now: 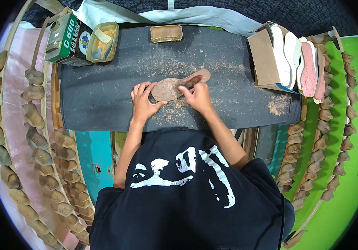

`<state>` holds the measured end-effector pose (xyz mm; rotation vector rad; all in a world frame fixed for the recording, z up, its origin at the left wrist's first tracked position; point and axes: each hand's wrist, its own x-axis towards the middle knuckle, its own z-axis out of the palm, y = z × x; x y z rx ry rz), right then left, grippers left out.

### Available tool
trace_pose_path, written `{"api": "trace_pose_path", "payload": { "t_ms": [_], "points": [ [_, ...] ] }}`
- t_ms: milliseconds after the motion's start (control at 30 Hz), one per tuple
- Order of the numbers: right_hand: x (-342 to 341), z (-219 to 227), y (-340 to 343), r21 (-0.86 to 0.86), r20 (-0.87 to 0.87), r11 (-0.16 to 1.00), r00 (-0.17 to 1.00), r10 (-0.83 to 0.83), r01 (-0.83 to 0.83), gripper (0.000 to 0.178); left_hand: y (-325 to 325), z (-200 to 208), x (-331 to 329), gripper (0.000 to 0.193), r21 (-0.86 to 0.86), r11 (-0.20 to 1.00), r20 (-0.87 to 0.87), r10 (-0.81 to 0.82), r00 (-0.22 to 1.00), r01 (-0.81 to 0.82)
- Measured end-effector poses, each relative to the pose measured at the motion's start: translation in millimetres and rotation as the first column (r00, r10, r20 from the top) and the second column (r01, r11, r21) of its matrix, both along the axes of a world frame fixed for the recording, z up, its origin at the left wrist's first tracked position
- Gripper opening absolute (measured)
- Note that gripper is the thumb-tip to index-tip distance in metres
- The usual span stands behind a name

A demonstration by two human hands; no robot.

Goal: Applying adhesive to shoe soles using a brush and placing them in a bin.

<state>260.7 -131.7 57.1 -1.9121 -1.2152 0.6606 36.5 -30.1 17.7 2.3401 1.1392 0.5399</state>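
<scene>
A brown, rough-surfaced shoe sole (165, 89) lies flat on the dark-covered table (100, 100), its wide end to the left and its narrow end to the upper right. My left hand (142, 102) holds the wide end, with the thumb at its near edge and the fingers around its left side. In my closed right hand (200, 99) is a short hand tool (194, 81) with a reddish-brown and dark body, held over the middle of the sole. My fingers cover its working end, so its exact kind is unclear. Small brown shavings (175, 109) surround the sole.
A shallow box of tan material (166, 33) stands at the far edge. At far left are a metal can (68, 39) and a yellowish tray (103, 43) with scraps. A cardboard box (265, 58) of white and pink soles (308, 68) stands right. Racks of shoe lasts (34, 116) flank the table.
</scene>
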Motion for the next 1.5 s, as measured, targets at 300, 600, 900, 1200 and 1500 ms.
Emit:
{"api": "trace_pose_path", "payload": {
  "t_ms": [300,600,900,1200,1500],
  "points": [
    [92,-11,12,0.193,0.304,0.926,0.877,-0.371,0.325,0.023,0,-2,1,0.089,0.078,0.997,0.021,-0.024,0.999,0.023],
    [-50,-11,31,0.033,0.006,0.992,0.992,0.124,-0.124,0.037,1,-13,-3,0.087,0.108,0.994,0.015,-0.014,1.000,0.012],
    [113,-2,15,0.175,0.234,0.874,0.843,-0.484,0.453,0.022,1,-5,1,0.087,0.104,0.994,0.067,-0.020,0.998,0.013],
    [-29,5,15,0.045,-0.027,0.998,0.999,0.034,-0.033,0.033,0,-9,-3,0.084,0.109,0.994,0.078,-0.010,0.997,0.001],
    [107,18,-9,0.192,0.334,0.914,0.853,-0.402,0.356,0.019,0,-8,1,0.086,0.121,0.993,0.065,-0.022,0.998,0.014]
  ]
}}
